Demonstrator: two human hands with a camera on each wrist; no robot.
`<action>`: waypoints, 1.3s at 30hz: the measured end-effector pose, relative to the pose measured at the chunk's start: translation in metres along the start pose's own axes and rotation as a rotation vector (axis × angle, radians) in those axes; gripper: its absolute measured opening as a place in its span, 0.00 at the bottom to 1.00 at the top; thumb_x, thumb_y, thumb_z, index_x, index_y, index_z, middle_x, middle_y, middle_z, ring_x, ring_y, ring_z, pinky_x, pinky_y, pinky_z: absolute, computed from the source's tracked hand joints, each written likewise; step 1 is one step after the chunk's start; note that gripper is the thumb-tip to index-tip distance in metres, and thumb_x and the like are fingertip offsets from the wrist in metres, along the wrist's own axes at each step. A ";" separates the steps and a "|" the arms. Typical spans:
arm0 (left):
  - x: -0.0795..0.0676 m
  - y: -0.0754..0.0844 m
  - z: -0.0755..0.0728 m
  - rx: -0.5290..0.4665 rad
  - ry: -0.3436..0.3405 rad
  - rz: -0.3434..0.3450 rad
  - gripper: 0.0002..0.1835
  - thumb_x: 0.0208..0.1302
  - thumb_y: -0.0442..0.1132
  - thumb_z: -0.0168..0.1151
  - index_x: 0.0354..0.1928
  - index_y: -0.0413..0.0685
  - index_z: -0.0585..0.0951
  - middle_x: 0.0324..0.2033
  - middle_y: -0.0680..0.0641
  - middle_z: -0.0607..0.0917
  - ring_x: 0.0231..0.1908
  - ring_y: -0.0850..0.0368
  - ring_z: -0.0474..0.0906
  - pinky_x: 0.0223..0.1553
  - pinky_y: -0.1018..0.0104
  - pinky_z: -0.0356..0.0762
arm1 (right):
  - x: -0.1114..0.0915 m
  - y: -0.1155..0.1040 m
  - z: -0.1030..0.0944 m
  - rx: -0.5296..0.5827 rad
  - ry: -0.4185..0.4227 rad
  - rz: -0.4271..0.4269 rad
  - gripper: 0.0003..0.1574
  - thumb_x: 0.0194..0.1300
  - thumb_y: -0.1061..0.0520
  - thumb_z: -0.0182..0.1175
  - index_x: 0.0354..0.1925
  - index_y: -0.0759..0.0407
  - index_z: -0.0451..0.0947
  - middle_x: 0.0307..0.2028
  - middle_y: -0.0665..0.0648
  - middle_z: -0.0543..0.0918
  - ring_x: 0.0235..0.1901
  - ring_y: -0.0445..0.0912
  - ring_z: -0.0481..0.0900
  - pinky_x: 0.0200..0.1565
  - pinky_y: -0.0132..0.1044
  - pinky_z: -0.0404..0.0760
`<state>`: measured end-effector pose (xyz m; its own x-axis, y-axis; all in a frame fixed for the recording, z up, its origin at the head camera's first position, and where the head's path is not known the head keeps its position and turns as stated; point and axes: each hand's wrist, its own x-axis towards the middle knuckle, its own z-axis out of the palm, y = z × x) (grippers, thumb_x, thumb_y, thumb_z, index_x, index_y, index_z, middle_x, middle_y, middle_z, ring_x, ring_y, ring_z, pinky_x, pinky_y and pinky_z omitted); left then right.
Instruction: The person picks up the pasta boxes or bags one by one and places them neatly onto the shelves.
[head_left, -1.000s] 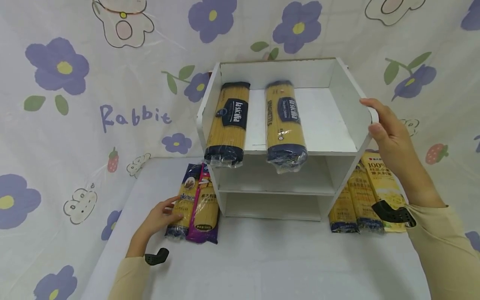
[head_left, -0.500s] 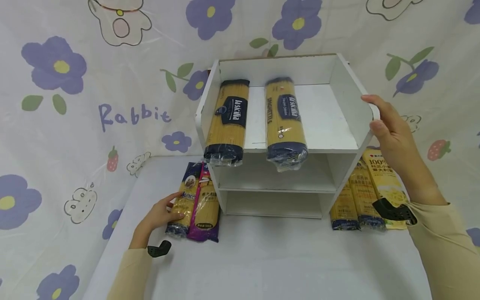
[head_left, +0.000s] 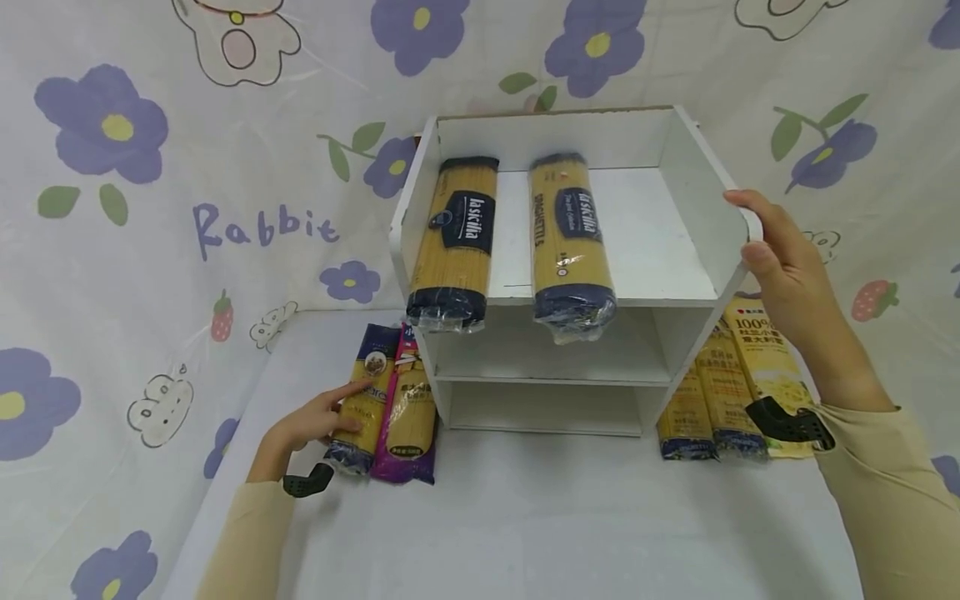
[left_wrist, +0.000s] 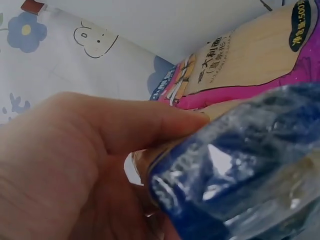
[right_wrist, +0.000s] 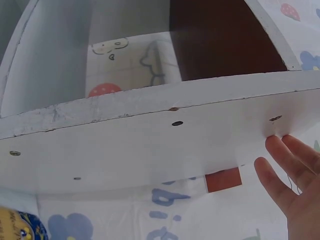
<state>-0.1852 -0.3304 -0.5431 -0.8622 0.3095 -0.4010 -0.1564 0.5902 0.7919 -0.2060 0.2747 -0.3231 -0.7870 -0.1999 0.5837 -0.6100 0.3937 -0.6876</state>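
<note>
1. The white table (head_left: 525, 533) fills the bottom of the head view, with a beige sleeve rising from each lower corner.
2. At lower left of centre is a yellow-and-blue pasta pack (head_left: 368, 409): glossy film, dark blue ends, yellow middle, a round emblem near the top. In the left wrist view its crinkled blue end looms large at lower right.
3. The left hand (head_left: 300, 422) grasps this pack by its left side, index finger across the front and thumb lower down, the gap between them only moderate.
4. The pack's long axis climbs the frame, leaning right: emblem end toward the top, crinkled end toward the bottom. Whether that lower end touches the table cannot be told.
5. Just right of it stands a magenta-edged pasta pack (head_left: 409, 408), roughly parallel, against the shelf's side.
6. At right of the frame, the right hand (head_left: 791, 287) grips the front corner of the white shelf (head_left: 648, 229), thumb and index finger slightly parted; the right wrist view shows nearly straight fingers at a white panel.
7. On the shelf's top level lie two clear-wrapped spaghetti packs, lengthwise up the frame.
8. Behind hangs a flowered cloth (head_left: 262, 146).
</note>
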 end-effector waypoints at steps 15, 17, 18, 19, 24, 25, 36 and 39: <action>-0.003 -0.024 0.006 -0.082 0.018 0.066 0.43 0.62 0.46 0.69 0.77 0.63 0.58 0.63 0.33 0.71 0.48 0.51 0.77 0.47 0.66 0.81 | -0.002 -0.001 -0.001 0.005 0.004 0.039 0.28 0.78 0.54 0.46 0.73 0.51 0.61 0.68 0.49 0.71 0.55 0.36 0.73 0.47 0.17 0.72; -0.004 -0.025 0.008 -0.094 0.032 0.076 0.44 0.62 0.45 0.69 0.76 0.62 0.59 0.62 0.32 0.71 0.48 0.51 0.77 0.45 0.66 0.82 | -0.002 0.000 -0.001 0.011 0.008 0.032 0.28 0.78 0.53 0.46 0.73 0.51 0.61 0.67 0.48 0.71 0.54 0.38 0.73 0.47 0.17 0.73; -0.004 -0.025 0.008 -0.102 0.040 0.083 0.43 0.61 0.44 0.70 0.76 0.61 0.59 0.62 0.32 0.71 0.47 0.51 0.77 0.45 0.65 0.82 | -0.002 0.000 -0.001 0.017 0.009 0.028 0.28 0.78 0.53 0.46 0.73 0.52 0.61 0.66 0.47 0.71 0.54 0.38 0.73 0.46 0.17 0.72; -0.005 -0.026 0.009 -0.106 0.045 0.092 0.43 0.62 0.44 0.70 0.76 0.60 0.59 0.62 0.32 0.71 0.47 0.51 0.77 0.44 0.65 0.83 | -0.002 0.000 -0.001 0.015 0.007 0.026 0.28 0.78 0.53 0.46 0.73 0.52 0.61 0.66 0.47 0.71 0.54 0.38 0.73 0.46 0.17 0.72; -0.007 -0.030 0.012 -0.149 0.079 0.089 0.43 0.60 0.42 0.71 0.75 0.63 0.61 0.62 0.33 0.71 0.46 0.51 0.78 0.43 0.64 0.83 | -0.002 0.001 0.000 0.031 0.001 0.009 0.29 0.78 0.53 0.46 0.73 0.54 0.61 0.66 0.46 0.71 0.54 0.38 0.73 0.46 0.17 0.72; -0.007 -0.030 0.013 -0.162 0.085 0.087 0.42 0.60 0.42 0.71 0.75 0.64 0.62 0.62 0.33 0.71 0.47 0.51 0.78 0.44 0.64 0.84 | -0.002 0.001 0.000 0.030 0.000 0.005 0.29 0.78 0.54 0.46 0.73 0.54 0.61 0.66 0.46 0.71 0.54 0.37 0.73 0.46 0.17 0.72; -0.023 -0.019 0.011 -0.241 0.166 0.155 0.43 0.61 0.41 0.70 0.76 0.64 0.60 0.69 0.35 0.64 0.51 0.49 0.77 0.46 0.66 0.84 | 0.000 0.000 0.001 0.018 0.002 0.008 0.29 0.77 0.53 0.47 0.72 0.54 0.62 0.65 0.45 0.71 0.54 0.36 0.73 0.46 0.16 0.73; -0.029 -0.005 0.008 -0.261 0.204 0.175 0.44 0.61 0.42 0.71 0.76 0.67 0.60 0.70 0.38 0.64 0.50 0.52 0.78 0.46 0.67 0.84 | 0.000 -0.001 0.001 0.013 0.001 0.027 0.29 0.77 0.52 0.47 0.72 0.52 0.62 0.67 0.47 0.70 0.55 0.37 0.73 0.46 0.16 0.73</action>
<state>-0.1558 -0.3366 -0.5394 -0.9610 0.2183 -0.1697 -0.0927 0.3238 0.9416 -0.2055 0.2738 -0.3228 -0.8032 -0.1888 0.5650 -0.5897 0.3869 -0.7089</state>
